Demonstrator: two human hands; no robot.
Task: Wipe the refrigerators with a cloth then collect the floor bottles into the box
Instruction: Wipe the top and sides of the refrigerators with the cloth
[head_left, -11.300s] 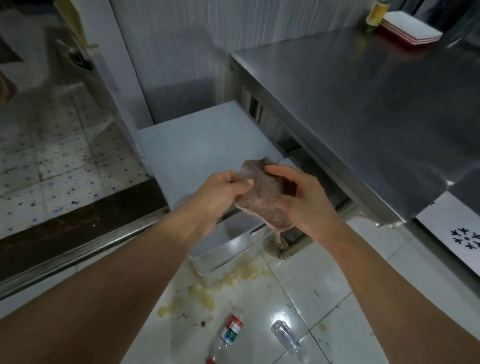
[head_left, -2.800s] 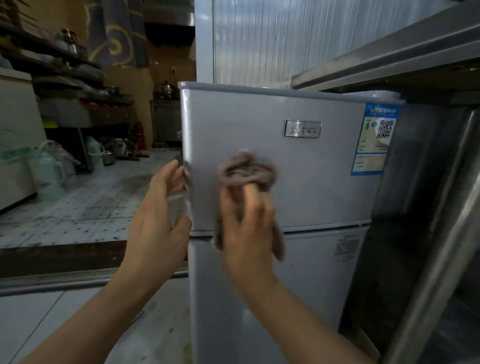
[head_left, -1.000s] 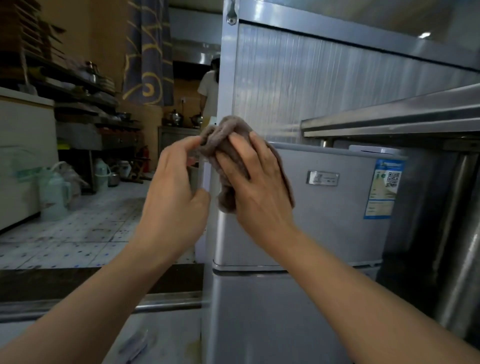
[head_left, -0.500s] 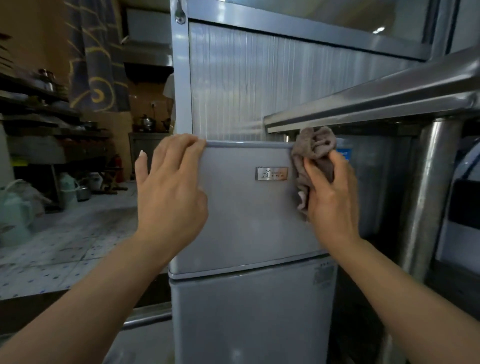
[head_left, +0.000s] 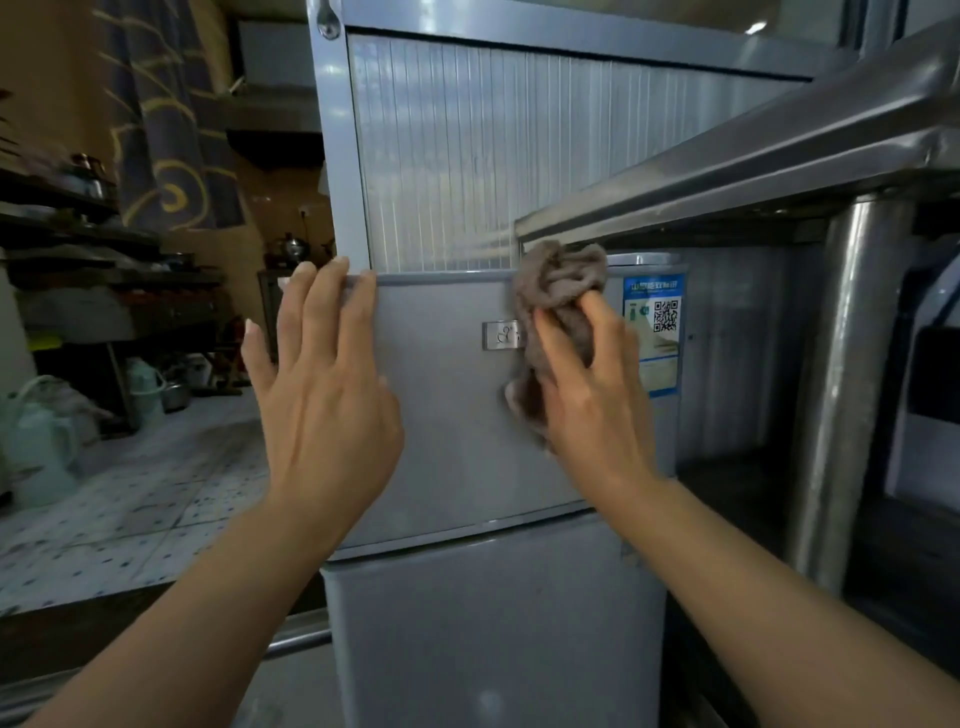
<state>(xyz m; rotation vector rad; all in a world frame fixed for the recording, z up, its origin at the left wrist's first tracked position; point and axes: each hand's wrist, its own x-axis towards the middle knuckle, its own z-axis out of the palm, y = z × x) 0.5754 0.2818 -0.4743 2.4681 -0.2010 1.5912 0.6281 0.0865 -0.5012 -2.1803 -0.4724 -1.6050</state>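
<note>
Since half a second ago my right hand (head_left: 592, 400) has slid the cloth (head_left: 558, 291) leftward along the top of the fridge (head_left: 447, 415), from the sticker side toward the small metal badge (head_left: 500, 335), which it now partly covers. The cloth is a brown, nubbly rag, bunched into a soft wad; my right fingers are curled around it and press it flat against the smooth grey upper door, its top poking above the door's edge. My left hand (head_left: 322, 400) has kept its place, spread wide and holding nothing, fingertips hooked over the door's top left corner. The fridge has 2 doors, split by a thin seam below my wrists. A blue sticker (head_left: 657, 322) with a square code sits just right of the cloth. A shiny steel table (head_left: 779, 150) with a round leg overhangs the fridge's right side. Ribbed translucent panelling (head_left: 467, 150) rises behind.
</note>
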